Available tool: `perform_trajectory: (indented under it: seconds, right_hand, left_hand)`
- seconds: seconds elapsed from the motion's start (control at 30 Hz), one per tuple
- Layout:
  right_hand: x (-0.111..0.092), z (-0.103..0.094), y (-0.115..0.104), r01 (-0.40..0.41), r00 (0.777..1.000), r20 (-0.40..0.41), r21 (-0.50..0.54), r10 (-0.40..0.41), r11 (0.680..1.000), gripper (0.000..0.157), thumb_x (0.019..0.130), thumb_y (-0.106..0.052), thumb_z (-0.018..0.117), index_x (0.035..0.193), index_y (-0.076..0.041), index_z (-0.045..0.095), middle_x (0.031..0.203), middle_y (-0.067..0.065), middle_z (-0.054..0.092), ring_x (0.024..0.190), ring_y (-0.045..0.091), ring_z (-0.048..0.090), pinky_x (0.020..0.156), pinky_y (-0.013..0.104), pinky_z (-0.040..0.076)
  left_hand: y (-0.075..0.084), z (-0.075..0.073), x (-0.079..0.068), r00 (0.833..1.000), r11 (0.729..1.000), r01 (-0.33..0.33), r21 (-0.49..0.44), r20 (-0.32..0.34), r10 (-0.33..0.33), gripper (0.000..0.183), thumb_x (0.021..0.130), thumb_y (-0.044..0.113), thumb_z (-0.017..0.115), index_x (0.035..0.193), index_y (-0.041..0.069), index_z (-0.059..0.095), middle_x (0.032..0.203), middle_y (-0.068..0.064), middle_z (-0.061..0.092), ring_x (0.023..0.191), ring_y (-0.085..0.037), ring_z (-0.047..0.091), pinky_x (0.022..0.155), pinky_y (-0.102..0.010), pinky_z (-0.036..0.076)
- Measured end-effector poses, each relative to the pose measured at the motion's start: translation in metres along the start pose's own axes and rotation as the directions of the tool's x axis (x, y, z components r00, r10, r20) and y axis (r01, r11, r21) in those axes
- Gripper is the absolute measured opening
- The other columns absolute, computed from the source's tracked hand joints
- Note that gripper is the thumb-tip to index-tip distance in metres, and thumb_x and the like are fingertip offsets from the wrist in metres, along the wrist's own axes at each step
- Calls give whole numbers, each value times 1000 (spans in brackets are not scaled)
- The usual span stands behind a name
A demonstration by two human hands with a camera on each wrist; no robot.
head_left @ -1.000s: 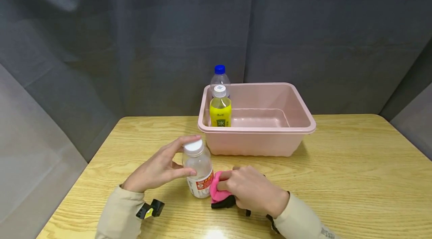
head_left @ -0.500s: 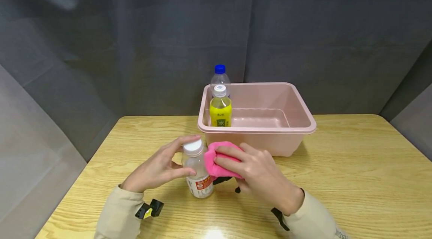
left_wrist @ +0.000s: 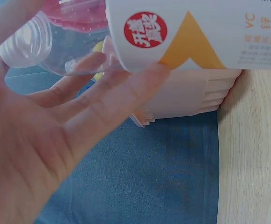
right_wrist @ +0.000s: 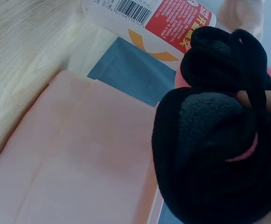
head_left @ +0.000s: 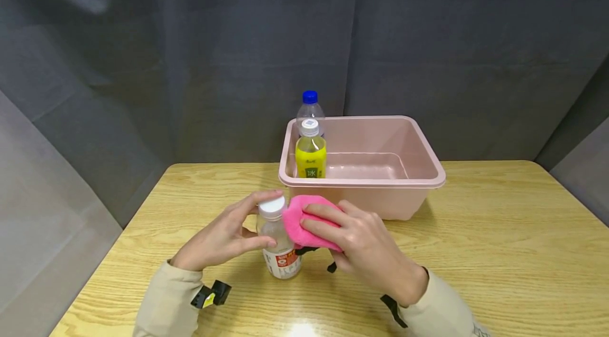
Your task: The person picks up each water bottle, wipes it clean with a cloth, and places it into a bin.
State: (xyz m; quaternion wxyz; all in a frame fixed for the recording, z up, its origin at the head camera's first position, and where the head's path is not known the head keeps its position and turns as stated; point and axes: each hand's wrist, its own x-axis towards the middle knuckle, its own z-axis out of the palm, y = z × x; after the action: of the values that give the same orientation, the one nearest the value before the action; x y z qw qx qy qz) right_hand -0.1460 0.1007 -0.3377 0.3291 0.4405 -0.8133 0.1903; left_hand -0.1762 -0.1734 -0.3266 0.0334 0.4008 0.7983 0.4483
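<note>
A clear plastic bottle (head_left: 282, 264) with a white cap and a red-and-white label stands upright on the wooden table. My left hand (head_left: 221, 236) holds it from the left, the index finger over the cap's edge and the thumb at the front near the shoulder. From the other side, my right hand (head_left: 363, 247) grips a bunched pink cloth (head_left: 300, 234) and rests it against the bottle's upper right side. Black edging and grey fleece of the cloth (left_wrist: 74, 16) show in the right wrist view. The cloth hides part of the bottle's shoulder.
Behind the hands sits a pale pink plastic bin (head_left: 366, 184). At its left end stand a yellow-labelled bottle (head_left: 311, 160) with a white cap and a clear bottle with a blue cap (head_left: 310, 97). A dark curtain (head_left: 257, 62) hangs behind the table.
My right hand has lifted the pink cloth from the bottle's lower right side to its shoulder, then shifted it slightly left. The left hand and bottle have stayed in place.
</note>
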Motion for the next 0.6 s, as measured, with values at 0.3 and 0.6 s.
perform_trajectory:
  seconds: [0.3, 0.6]
  right_hand:
    - [-3, 2, 0, 31, 988, 150, -30, -26, 999, 58, 57, 14, 77, 106, -17, 74, 113, -2, 68, 72, 19, 54, 49, 22, 44]
    - [-13, 27, -2, 20, 879, 478, -24, -6, 1000, 41, 65, 9, 75, 92, -21, 74, 97, -8, 67, 70, 15, 61, 57, 28, 50]
  left_hand:
    - [0, 0, -1, 999, 999, 48, 15, -4, -48, 70, 89, 5, 78, 148, 8, 41, 140, -18, 52, 113, -36, 58, 71, -32, 61]
    - [1, 0, 0, 999, 999, 41, 30, -8, -40, 69, 89, 6, 77, 148, 8, 41, 141, -18, 52, 114, -37, 59, 71, -32, 61]
